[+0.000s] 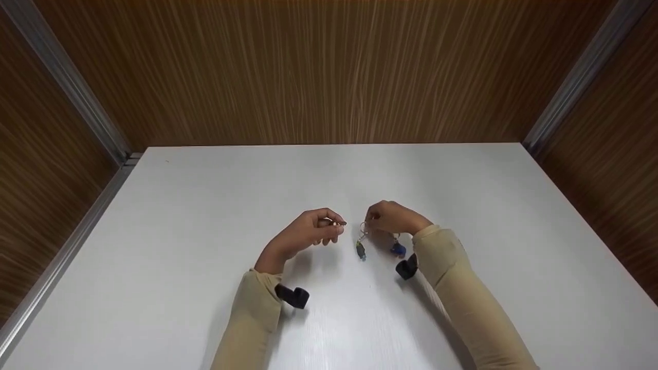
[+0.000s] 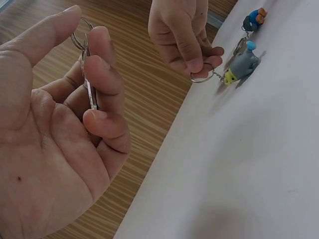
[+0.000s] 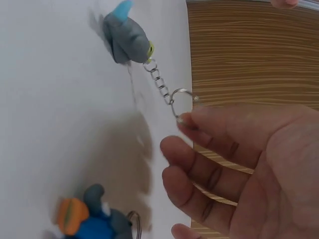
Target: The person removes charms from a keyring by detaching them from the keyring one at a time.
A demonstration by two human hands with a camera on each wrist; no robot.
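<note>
Two thin metal key rings are in our hands: the left hand pinches a bare ring between curled fingers, and the right hand pinches the ring of a grey rubbery shark charm lying on the smooth white table, beside a blue charm.

A: What's in frame apart from the work?
B: White table, fills the lower two-thirds of the head view. Wood-grain back wall across the top, same panelling far left and far right.
A: Anything else?
B: Metal corner strips, upper left and upper right.
</note>
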